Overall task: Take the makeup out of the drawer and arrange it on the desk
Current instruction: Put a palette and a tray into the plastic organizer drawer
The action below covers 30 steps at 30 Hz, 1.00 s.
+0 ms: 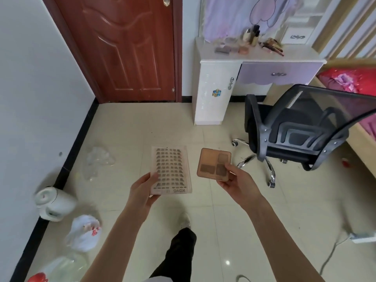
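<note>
- The left hand (145, 190) grips a flat, pale pink rectangular case of false lashes (171, 170) by its lower left corner, thumb across the front, at the centre of the view.
- The right hand (237, 180) pinches a small, square, peach-brown plastic eyeshadow palette (214, 164) at its lower right corner, just to the 3 o'clock side of the lash case.
- Both items are carried in the air above the cream tiled floor (142, 129), well away from the white and lilac dressing desk (258, 58) at 1 o'clock.
- The desk's lilac drawer (278, 73) looks closed; bottles and small palettes (232, 49) already sit on the desktop.
- To finish this step well, I judge both items should be kept level, walked over, and laid flat on the bare right part of the desktop.
- A black mesh office chair (305, 129) stands at 3 o'clock, in front of the desk, and may block the approach.
- Along the wall at 8 o'clock lie white plastic bags (85, 233) and a white kettle (55, 202); a reddish-brown wooden door (122, 47) is at 11 o'clock.
</note>
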Available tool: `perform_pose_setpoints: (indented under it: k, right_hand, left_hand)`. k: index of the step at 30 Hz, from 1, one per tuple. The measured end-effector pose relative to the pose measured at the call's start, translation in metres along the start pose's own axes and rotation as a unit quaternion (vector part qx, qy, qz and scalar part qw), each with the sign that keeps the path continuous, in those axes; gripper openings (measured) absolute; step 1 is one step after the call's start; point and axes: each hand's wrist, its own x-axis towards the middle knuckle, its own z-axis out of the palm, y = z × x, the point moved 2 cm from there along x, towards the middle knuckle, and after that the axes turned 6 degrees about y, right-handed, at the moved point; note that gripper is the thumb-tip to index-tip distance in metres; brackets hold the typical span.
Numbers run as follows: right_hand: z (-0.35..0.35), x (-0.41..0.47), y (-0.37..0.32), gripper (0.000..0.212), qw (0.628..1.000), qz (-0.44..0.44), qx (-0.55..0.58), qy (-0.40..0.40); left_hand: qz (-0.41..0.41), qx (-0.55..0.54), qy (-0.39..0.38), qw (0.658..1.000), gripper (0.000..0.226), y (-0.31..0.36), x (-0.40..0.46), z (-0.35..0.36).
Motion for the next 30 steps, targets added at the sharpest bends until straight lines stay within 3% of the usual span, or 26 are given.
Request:
perform_pose_setpoints:
  k: [7, 15, 30]
  right_hand:
    - [0.051, 0.128, -0.118, 0.015, 0.999, -0.036, 0.002, 0.013]
    - [0.059, 0.239, -0.223, 0.016, 0.996, -0.066, 0.03, 0.044]
    - [0.097, 0.48, -0.439, 0.009, 0.994, -0.04, 0.068, 0.078]
  left_hand:
    - [-0.005, -0.003, -0.019, 1.0, 0.01, 0.079, 0.142, 0.113]
    - [-0.014, 0.047, -0.073, 0.996, 0.011, 0.137, 0.251, 0.246]
    - [0.002, 0.035, -0.032, 0.999, 0.016, 0.228, 0.44, 0.469]
